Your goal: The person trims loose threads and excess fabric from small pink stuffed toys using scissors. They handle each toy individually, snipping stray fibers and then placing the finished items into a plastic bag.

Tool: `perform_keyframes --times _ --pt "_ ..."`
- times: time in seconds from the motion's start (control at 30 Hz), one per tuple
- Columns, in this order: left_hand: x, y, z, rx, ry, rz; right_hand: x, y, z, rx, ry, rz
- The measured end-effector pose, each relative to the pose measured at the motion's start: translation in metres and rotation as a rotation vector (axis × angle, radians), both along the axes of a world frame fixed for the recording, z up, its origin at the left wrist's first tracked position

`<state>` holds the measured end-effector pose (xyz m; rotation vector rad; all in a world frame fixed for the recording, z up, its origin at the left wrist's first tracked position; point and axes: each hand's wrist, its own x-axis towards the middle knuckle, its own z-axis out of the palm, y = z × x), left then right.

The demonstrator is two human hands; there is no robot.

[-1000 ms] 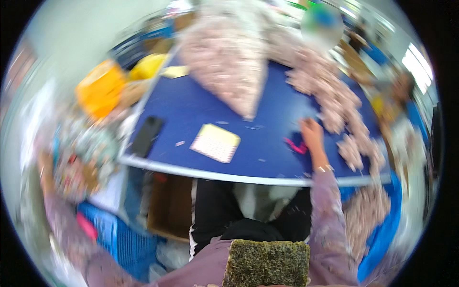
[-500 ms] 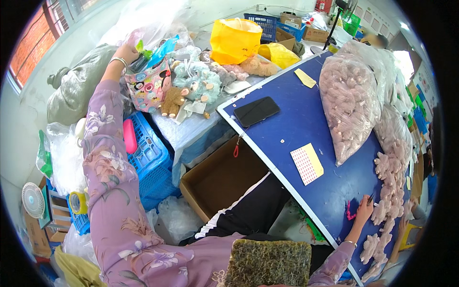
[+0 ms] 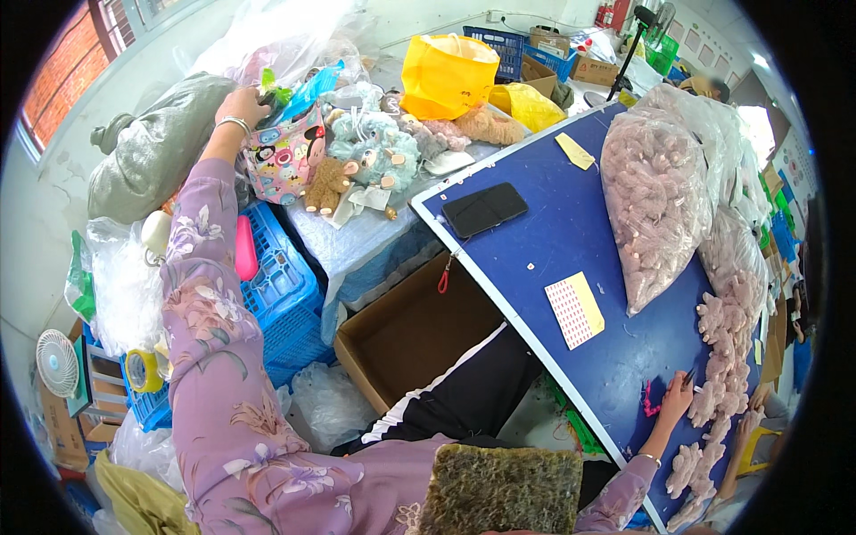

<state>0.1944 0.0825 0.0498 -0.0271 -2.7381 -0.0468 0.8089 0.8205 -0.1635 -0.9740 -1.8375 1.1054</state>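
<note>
Right grip (image 3: pixel 675 401) is narrow around a small dark tool (image 3: pixel 689 378), just beside the pale pink plush toys (image 3: pixel 724 357) and a bright pink cord (image 3: pixel 649 406) on the blue counter (image 3: pixel 553 241). Farther off, the left grip (image 3: pixel 242 106) is by the top of a patterned pouch (image 3: pixel 281 165), its hold impossible to tell.

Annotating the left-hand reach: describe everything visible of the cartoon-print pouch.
The pouch is pink with many-coloured cartoon figures and looks like soft fabric. It stands roughly upright on a pale-covered surface, with a blue packet and something green showing above its rim. A brown plush toy sits close at its lower right. The left hand is at its upper left; finger contact is hidden.
</note>
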Motion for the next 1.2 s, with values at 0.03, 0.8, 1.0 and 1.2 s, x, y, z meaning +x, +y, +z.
perform_keyframes --times 0.03,0.8,1.0,1.2 --pt "0.001 -0.001 -0.005 -0.021 0.053 -0.006 0.0 -0.001 0.0 -0.003 0.0 0.0" --pt "-0.005 -0.006 -0.004 -0.179 0.305 -0.204 0.002 0.003 -0.004 -0.013 0.044 0.033" --pt "0.005 -0.01 -0.009 -0.179 0.323 -0.25 0.002 0.002 -0.003 -0.018 0.041 0.033" --pt "0.008 -0.015 -0.011 -0.129 0.318 -0.293 -0.001 -0.002 0.002 -0.037 0.044 0.032"
